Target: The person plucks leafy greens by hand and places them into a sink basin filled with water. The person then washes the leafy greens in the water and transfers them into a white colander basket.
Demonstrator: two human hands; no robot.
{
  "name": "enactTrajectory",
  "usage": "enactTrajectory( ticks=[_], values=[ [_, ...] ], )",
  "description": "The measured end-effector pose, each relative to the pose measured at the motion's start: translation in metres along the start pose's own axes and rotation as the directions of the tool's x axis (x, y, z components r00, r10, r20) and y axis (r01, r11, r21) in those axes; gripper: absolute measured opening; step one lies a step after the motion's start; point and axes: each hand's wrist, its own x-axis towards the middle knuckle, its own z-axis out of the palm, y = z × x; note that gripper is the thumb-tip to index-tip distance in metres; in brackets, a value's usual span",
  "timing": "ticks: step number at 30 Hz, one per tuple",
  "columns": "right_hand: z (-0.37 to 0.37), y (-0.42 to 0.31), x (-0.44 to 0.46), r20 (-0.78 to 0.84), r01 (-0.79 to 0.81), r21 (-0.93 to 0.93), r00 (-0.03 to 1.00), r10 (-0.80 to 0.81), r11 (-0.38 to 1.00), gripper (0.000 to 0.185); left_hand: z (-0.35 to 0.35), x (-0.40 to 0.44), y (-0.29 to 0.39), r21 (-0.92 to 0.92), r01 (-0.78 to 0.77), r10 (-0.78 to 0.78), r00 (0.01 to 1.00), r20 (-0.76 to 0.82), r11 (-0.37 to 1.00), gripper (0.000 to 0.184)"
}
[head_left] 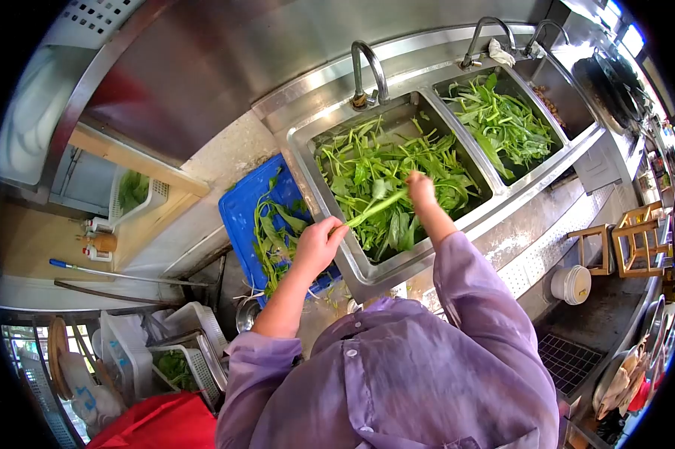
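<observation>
A light-green stalk of leafy greens (378,208) stretches between my two hands above the near edge of the left sink basin (313,193). My left hand (327,239) is closed on the stalk's lower end, over the basin's left rim. The upper end is gripped by my right hand (421,190), its fingers partly hidden. Below, a heap of leafy greens (382,161) fills much of the basin. To the left, a blue plastic crate (236,200) holds more stems and leaves, and my left forearm passes in front of it.
The middle basin (514,176) also holds greens, and the far right basin (528,72) has small brown items. A curved faucet (369,71) rises behind the left basin. White baskets (128,352) stand at lower left; a white bucket (573,285) and wooden stools (636,239) are at right.
</observation>
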Motion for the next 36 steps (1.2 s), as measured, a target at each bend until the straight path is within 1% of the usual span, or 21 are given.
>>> enactTrajectory(
  ticks=[1, 2, 4, 6, 7, 8, 9, 10, 11, 12, 14, 18, 20, 23, 26, 28, 30, 32, 33, 34, 36],
  values=[
    [-0.009, 0.008, 0.019, -0.153, -0.164, 0.069, 0.973, 0.173, 0.984, 0.037, -0.003, 0.0, 0.001, -0.004, 0.003, -0.003, 1.0, -0.014, 1.0, 0.021],
    [-0.026, 0.013, 0.036, -0.217, -0.087, -0.244, 0.976, 0.033, 0.966, 0.032, -0.005, 0.0, -0.004, -0.002, 0.002, -0.002, 1.0, -0.016, 1.0, 0.021],
    [-0.044, -0.027, 0.011, -0.148, 0.024, -0.696, 0.973, -0.176, 0.718, 0.023, -0.01, -0.003, -0.019, -0.063, 0.046, -0.047, 0.999, -0.017, 0.997, 0.021],
    [-0.043, -0.043, -0.009, 0.098, 0.44, -0.714, 0.833, -0.545, 0.544, 0.024, -0.015, -0.005, -0.018, -0.041, 0.067, -0.067, 0.998, -0.001, 0.997, 0.021],
    [-0.035, -0.054, -0.021, 0.093, 0.59, -0.681, 0.657, -0.748, 0.433, 0.028, -0.011, -0.005, -0.027, -0.125, 0.076, -0.074, 0.997, 0.019, 0.989, 0.023],
    [-0.034, -0.078, -0.043, 0.177, 0.715, -0.569, 0.59, -0.788, 0.407, 0.027, -0.01, -0.005, -0.033, -0.209, 0.087, -0.08, 0.996, 0.039, 0.974, 0.024],
    [-0.033, -0.091, -0.058, 0.263, 0.824, -0.481, 0.46, -0.848, 0.298, 0.024, -0.012, -0.006, -0.033, -0.209, 0.09, -0.083, 0.996, 0.039, 0.974, 0.024],
    [-0.031, -0.098, -0.072, 0.343, 0.871, -0.427, 0.406, -0.847, 0.245, 0.018, -0.015, -0.005, -0.03, -0.459, 0.321, -0.252, 0.946, 0.207, 0.828, 0.025],
    [-0.028, -0.1, -0.082, 0.415, 0.904, -0.374, 0.363, -0.834, 0.208, 0.016, -0.017, -0.005, -0.029, -0.622, 0.533, -0.346, 0.846, 0.406, 0.574, 0.026],
    [-0.027, -0.1, -0.089, 0.482, 0.933, -0.317, 0.315, -0.818, 0.172, 0.014, -0.018, -0.004, -0.028, -0.622, 0.533, -0.346, 0.846, 0.406, 0.574, 0.026],
    [-0.026, -0.094, -0.096, 0.527, 0.937, -0.277, 0.334, -0.782, 0.213, 0.013, -0.022, -0.004, -0.028, -0.712, 0.637, -0.355, 0.765, 0.538, 0.294, 0.027],
    [-0.028, -0.092, -0.1, 0.598, 0.912, -0.249, 0.409, -0.689, 0.325, 0.014, -0.026, -0.004, -0.026, -0.717, 0.671, -0.388, 0.722, 0.573, 0.19, 0.028],
    [-0.029, -0.086, -0.09, 0.574, 0.897, -0.265, 0.442, -0.689, 0.355, 0.014, -0.022, -0.006, -0.022, -0.559, 0.642, -0.412, 0.766, 0.493, 0.525, 0.026],
    [-0.038, -0.082, -0.074, 0.549, 0.87, -0.312, 0.494, -0.674, 0.383, 0.015, -0.023, -0.012, -0.033, -0.459, 0.609, -0.403, 0.784, 0.472, 0.647, 0.027],
    [-0.038, -0.074, -0.068, 0.535, 0.856, -0.322, 0.517, -0.668, 0.405, 0.017, -0.024, -0.011, -0.03, -0.464, 0.643, -0.392, 0.753, 0.529, 0.609, 0.028],
    [-0.033, -0.045, -0.047, 0.282, 0.68, -0.287, 0.733, -0.619, 0.675, 0.019, -0.02, -0.011, -0.023, -0.438, 0.631, -0.404, 0.762, 0.506, 0.64, 0.029],
    [-0.054, -0.035, -0.003, 0.015, 0.303, -0.327, 0.949, -0.316, 0.895, 0.022, -0.02, -0.012, -0.021, -0.411, 0.616, -0.412, 0.772, 0.484, 0.672, 0.029],
    [-0.071, -0.034, 0.013, 0.021, 0.272, -0.46, 0.955, -0.296, 0.845, 0.025, -0.025, -0.013, -0.023, -0.397, 0.701, -0.482, 0.703, 0.523, 0.592, 0.029],
    [-0.07, -0.03, 0.012, 0.005, 0.442, -0.596, 0.837, -0.548, 0.67, 0.023, -0.026, -0.014, -0.025, -0.397, 0.702, -0.483, 0.702, 0.523, 0.591, 0.029],
    [-0.068, -0.046, -0.001, 0.006, 0.441, -0.598, 0.838, -0.546, 0.67, 0.023, -0.027, -0.015, -0.027, -0.427, 0.716, -0.473, 0.691, 0.546, 0.553, 0.03],
    [-0.055, -0.08, -0.032, 0.147, 0.767, -0.529, 0.504, -0.851, 0.363, 0.017, -0.025, -0.014, -0.029, -0.458, 0.729, -0.463, 0.68, 0.569, 0.509, 0.03]
  ],
)
